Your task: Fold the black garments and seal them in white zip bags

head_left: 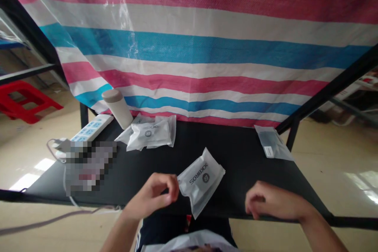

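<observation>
Fingers [173, 185] of the left hand [151, 196] curl with a narrow gap to the thumb, holding nothing, just beside the left edge of a frosted bag [201, 181]. I see that bag lying askew on the black worktop [236, 145] between both hands, printed side up, its lower corner at the near edge. The right hand [271, 201] is bent inward near the front edge, apart from the bag; from my viewpoint I can't tell whether its fingertips meet the thumb. Farther back on the left I have a pile of similar bags [150, 134], a white bottle [118, 109] beside them and a power strip [93, 130]. A clear packet [273, 143] lies far right.
</observation>
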The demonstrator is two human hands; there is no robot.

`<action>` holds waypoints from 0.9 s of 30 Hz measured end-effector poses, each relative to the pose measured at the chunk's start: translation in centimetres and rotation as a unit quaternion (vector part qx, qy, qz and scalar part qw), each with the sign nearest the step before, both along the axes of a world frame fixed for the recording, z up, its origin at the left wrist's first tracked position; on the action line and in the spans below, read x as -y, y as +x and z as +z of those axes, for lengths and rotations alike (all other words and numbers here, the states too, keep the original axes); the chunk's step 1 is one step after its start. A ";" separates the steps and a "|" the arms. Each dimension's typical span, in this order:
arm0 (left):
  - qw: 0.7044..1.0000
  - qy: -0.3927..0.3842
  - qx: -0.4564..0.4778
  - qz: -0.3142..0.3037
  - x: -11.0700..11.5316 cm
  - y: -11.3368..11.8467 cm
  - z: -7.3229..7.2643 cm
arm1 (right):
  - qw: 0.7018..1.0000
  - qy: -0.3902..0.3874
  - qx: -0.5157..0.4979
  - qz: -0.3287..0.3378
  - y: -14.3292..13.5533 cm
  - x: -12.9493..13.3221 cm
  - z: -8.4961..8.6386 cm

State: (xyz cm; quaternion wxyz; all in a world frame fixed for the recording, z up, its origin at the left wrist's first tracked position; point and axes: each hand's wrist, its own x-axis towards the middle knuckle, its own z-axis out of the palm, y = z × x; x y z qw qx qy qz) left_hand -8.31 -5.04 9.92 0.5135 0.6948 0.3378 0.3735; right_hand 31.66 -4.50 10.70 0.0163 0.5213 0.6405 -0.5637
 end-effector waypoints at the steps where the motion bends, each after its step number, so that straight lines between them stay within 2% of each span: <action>1: 0.999 -0.015 -0.011 0.036 -0.7 1.2 -0.7 | 1.000 -0.004 0.009 -0.028 -0.9 0.0 -1.4; 3: 0.995 0.000 -0.032 0.093 -1.9 2.7 -2.3 | 0.986 -0.012 0.024 -0.163 -2.9 -0.2 -4.4; 5: 0.995 0.019 -0.055 0.081 -2.7 3.2 -4.2 | 0.943 -0.024 -0.031 -0.330 -4.9 -0.6 -6.9; 6: 0.995 0.027 -0.067 0.070 -2.8 3.1 -5.2 | 0.918 -0.024 -0.064 -0.391 -5.9 -0.9 -7.8; 8: 0.995 0.033 -0.092 0.032 -2.6 2.6 -6.7 | 0.877 -0.005 -0.095 -0.470 -7.6 -1.5 -9.1; 9: 0.994 0.032 -0.106 0.015 -2.3 2.2 -7.4 | 0.867 0.008 -0.092 -0.490 -8.3 -1.8 -9.5; 12: 0.986 0.052 -0.158 -0.016 -1.2 1.4 -8.7 | 0.862 0.055 -0.057 -0.500 -9.7 -2.8 -10.5; 16: 0.980 0.096 -0.173 -0.035 -0.6 1.1 -9.5 | 0.872 0.168 -0.036 -0.459 -10.7 -4.0 -11.1; 18: 0.987 0.079 -0.138 -0.009 -0.8 0.9 -9.6 | 0.879 0.194 -0.040 -0.434 -11.1 -4.3 -11.3; 21: 0.995 0.032 -0.080 0.048 -1.1 0.6 -9.8 | 0.889 0.190 -0.047 -0.413 -11.8 -4.4 -11.3; 27: 0.991 -0.002 -0.004 0.134 -1.2 0.0 -10.4 | 0.900 0.204 -0.070 -0.379 -12.4 -5.6 -11.2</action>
